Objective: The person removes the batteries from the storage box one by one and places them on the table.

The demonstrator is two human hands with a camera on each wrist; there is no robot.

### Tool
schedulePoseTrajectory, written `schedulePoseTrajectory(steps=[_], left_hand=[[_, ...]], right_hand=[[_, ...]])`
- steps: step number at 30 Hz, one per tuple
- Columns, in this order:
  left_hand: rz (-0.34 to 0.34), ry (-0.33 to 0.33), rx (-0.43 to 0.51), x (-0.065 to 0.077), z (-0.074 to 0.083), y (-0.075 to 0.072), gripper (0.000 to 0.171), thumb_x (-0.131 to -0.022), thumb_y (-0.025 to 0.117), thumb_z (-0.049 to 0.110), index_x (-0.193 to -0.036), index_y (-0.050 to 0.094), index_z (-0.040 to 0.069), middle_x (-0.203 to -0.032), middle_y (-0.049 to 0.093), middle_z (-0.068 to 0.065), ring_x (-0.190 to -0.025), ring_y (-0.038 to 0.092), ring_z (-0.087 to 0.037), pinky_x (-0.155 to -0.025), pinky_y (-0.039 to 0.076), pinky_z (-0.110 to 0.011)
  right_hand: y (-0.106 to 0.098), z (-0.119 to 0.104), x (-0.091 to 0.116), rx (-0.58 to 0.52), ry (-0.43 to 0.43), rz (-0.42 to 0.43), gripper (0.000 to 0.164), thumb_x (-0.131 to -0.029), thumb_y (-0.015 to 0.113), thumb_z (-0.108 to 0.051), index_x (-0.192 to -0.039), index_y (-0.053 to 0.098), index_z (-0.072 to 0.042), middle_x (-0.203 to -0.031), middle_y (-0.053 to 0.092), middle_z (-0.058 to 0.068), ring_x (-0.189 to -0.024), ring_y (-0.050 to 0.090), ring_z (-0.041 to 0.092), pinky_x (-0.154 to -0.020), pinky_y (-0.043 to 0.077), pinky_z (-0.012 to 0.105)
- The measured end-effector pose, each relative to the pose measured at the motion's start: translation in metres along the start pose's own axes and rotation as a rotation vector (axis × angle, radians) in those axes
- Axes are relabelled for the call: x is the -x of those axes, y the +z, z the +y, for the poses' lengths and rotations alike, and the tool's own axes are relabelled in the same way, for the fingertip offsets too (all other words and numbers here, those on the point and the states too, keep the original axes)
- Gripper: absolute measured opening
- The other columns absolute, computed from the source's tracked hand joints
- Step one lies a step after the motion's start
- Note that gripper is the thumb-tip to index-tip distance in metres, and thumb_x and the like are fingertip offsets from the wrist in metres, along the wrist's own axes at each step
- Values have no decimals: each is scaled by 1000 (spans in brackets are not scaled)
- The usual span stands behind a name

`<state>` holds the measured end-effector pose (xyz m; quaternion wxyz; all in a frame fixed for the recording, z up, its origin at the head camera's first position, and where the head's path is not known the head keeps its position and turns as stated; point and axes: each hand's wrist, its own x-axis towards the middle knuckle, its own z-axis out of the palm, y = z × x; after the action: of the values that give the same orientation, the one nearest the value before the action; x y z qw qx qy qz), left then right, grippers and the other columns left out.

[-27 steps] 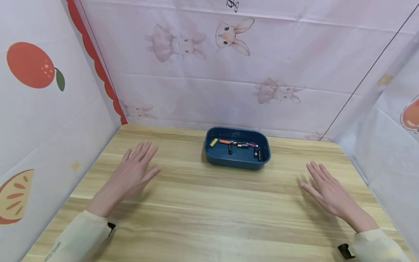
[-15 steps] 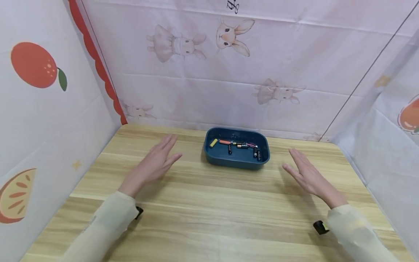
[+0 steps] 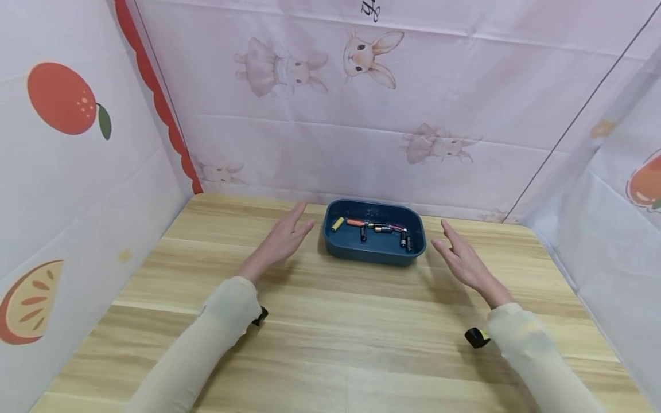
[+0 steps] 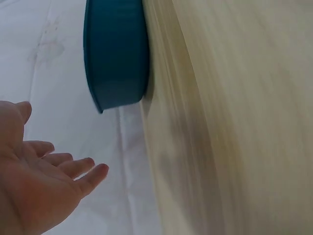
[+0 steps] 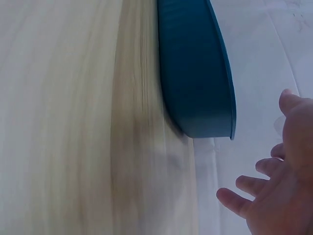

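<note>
A dark blue rectangular tub stands near the back of the wooden table. Inside it lie several batteries: a yellow battery at the left, an orange battery beside it, and dark ones such as a black battery. My left hand hovers just left of the tub, fingers extended, holding nothing. On the other side, my right hand is held to the right of the tub with straight fingers, also apart from it. Both wrist views show a gap between hand and tub wall.
The wooden table stretches in front of the tub. Behind it hangs a pink cloth printed with rabbits, close to the tub's back. White cloth walls with fruit prints, one a red fruit, border both sides.
Both hands have moved inward and forward toward the tub, the left going right and the right going left. The tub and batteries have stayed in place.
</note>
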<state>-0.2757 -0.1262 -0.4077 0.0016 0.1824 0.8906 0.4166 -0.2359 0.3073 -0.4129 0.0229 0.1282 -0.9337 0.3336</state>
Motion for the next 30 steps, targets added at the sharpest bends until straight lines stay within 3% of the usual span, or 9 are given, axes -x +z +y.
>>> schedulePoseTrajectory(steps=[6, 11, 14, 18, 22, 30], left_hand=[[0, -1, 53, -21, -1, 25, 68, -112, 40, 41, -166, 15, 8, -172, 12, -10, -157, 14, -27, -127, 14, -44], [-15, -15, 53, -31, -2, 40, 69, -111, 44, 42, -166, 16, 10, -172, 14, -11, -157, 14, -27, -127, 15, -45], [-11, -13, 64, -33, -3, 46, 69, -111, 47, 39, -166, 19, 10, -171, 18, -12, -155, 23, -30, -125, 20, -47], [-4, -33, 86, -33, -7, 55, 67, -110, 50, 39, -166, 22, 13, -171, 21, -12, -151, 32, -31, -123, 27, -47], [-13, -62, 82, -35, -9, 58, 67, -110, 48, 40, -166, 22, 13, -171, 21, -11, -154, 26, -28, -123, 26, -45], [-36, -89, 52, -37, -6, 55, 68, -109, 50, 42, -165, 25, 11, -170, 24, -11, -155, 23, -30, -125, 22, -48]], right_hand=[[9, 2, -10, -76, 22, 0, 71, -113, 36, -43, -166, 7, -6, -167, 19, 28, -149, 28, 48, -116, 29, 66], [17, 0, -15, -102, 34, -11, 72, -113, 39, -43, -166, 11, -4, -158, 35, 33, -145, 35, 49, -115, 30, 66], [24, 1, -18, -122, 32, -21, 73, -112, 43, -42, -165, 13, -2, -155, 39, 34, -143, 38, 49, -115, 31, 66], [32, 4, -21, -131, 22, -32, 72, -112, 46, -39, -164, 15, -1, -161, 31, 32, -142, 40, 49, -115, 32, 65], [35, 5, -22, -134, 19, -31, 71, -112, 47, -37, -165, 15, -3, -167, 21, 26, -142, 40, 49, -115, 33, 64], [36, 6, -24, -133, 16, -24, 70, -112, 48, -35, -164, 18, 0, -168, 18, 24, -143, 39, 49, -116, 32, 63]])
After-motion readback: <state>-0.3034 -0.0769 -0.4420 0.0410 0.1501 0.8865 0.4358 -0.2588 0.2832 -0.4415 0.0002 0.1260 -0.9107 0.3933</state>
